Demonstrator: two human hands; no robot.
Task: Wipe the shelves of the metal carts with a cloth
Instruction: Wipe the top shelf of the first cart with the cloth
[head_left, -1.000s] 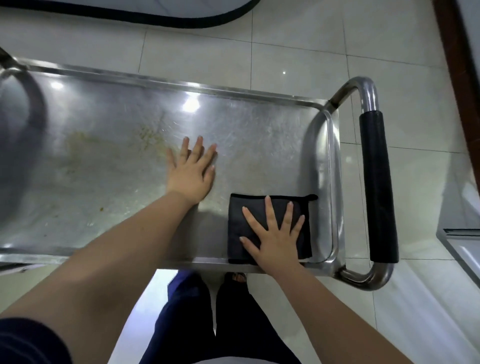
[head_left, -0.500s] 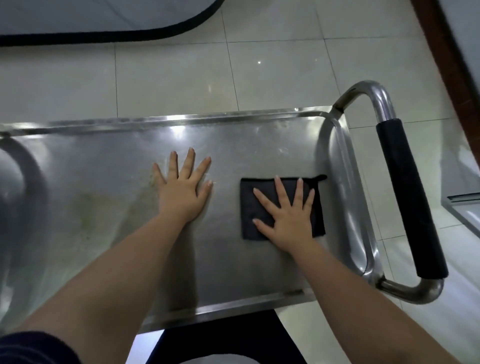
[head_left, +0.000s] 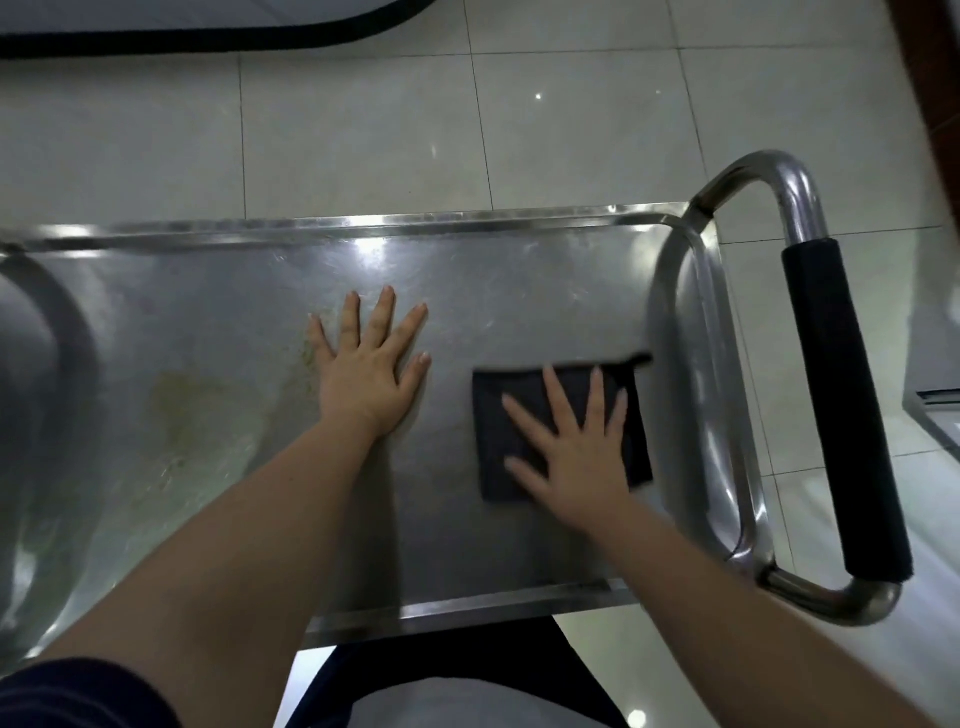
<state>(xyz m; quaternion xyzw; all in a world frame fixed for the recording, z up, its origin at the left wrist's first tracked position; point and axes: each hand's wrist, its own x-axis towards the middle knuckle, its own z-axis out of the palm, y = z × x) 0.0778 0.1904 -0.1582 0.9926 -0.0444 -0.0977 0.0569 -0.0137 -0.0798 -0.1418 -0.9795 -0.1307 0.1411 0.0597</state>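
Steel shelf (head_left: 519, 291), raised rim, yellowish stains (head_left: 176, 400) toward left. Folded black cloth (head_left: 489, 415) flat near right end. Left hand (head_left: 371, 374) flat on bare metal, beside cloth, not touching. Cart on tile floor (head_left: 363, 130).

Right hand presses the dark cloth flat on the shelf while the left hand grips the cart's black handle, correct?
Not quite. The head view shows the left hand lying flat on the bare shelf, not on the handle. The right hand does press the dark cloth.
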